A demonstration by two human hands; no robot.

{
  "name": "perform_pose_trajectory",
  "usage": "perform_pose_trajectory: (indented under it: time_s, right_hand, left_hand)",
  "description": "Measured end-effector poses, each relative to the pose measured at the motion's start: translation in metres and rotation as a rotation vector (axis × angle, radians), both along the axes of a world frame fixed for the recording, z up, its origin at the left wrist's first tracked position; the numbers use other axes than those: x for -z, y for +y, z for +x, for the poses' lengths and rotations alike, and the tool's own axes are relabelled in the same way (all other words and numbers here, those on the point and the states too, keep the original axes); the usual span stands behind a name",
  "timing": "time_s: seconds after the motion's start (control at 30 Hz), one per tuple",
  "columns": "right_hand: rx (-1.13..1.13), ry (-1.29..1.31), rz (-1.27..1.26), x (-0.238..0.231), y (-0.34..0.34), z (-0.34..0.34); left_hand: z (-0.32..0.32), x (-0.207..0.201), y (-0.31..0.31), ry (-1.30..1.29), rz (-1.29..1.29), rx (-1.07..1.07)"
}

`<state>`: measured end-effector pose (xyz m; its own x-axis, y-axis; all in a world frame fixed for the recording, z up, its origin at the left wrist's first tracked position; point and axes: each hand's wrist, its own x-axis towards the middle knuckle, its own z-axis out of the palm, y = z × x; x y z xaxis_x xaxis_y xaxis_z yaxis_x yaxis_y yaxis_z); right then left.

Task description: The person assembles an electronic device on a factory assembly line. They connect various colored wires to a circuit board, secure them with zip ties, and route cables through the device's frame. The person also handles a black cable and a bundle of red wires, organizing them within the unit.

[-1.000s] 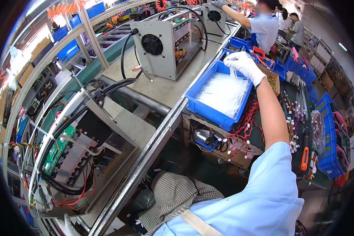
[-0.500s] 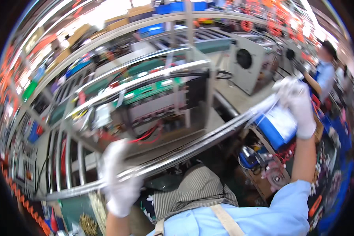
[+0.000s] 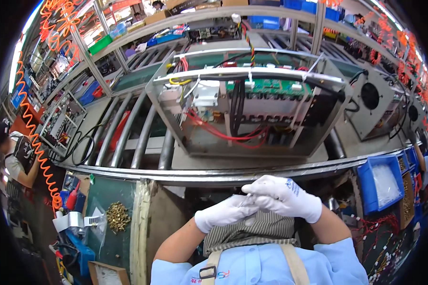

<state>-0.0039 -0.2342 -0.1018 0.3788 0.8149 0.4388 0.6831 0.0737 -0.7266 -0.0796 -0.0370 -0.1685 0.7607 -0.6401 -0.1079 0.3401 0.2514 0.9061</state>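
Observation:
Both my hands wear white gloves and meet in front of my lap, just on the near side of the metal rail [image 3: 209,176]. The fingers of my left hand [image 3: 227,213] are pinched together, touching those of my right hand [image 3: 287,197], which curl over from above. Something thin shows faintly between the fingertips, too small to name. Beyond the rail an open metal chassis [image 3: 252,148] stands on the roller conveyor, with a green circuit board [image 3: 271,86], red wires [image 3: 223,134] and black cables [image 3: 237,111] inside.
At right, a blue bin [image 3: 370,190] holds thin white strips. Left lie a heap of brass screws [image 3: 118,216] and a blue tool [image 3: 84,254]. An orange coiled hose [image 3: 35,152] hangs at left, near another person [image 3: 26,161]. A grey fan unit [image 3: 373,102] stands right.
The view has swung round toward the left. My right hand has come away from the blue bin and my left hand from the rail; both have met in front of me.

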Motion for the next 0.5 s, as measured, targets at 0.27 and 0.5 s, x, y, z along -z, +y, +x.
perform_pose_trajectory:
  time_s: [0.27,0.5]
  right_hand:
    - [0.41,0.584,0.095,-0.008,-0.038,0.008]
    - [0.08,0.51,-0.162,-0.009,0.001,0.012]
  left_hand:
    - [0.012,0.005,0.044,-0.574,0.688,-0.63]
    - [0.009,-0.04,0.016,-0.512,0.57,-0.368]
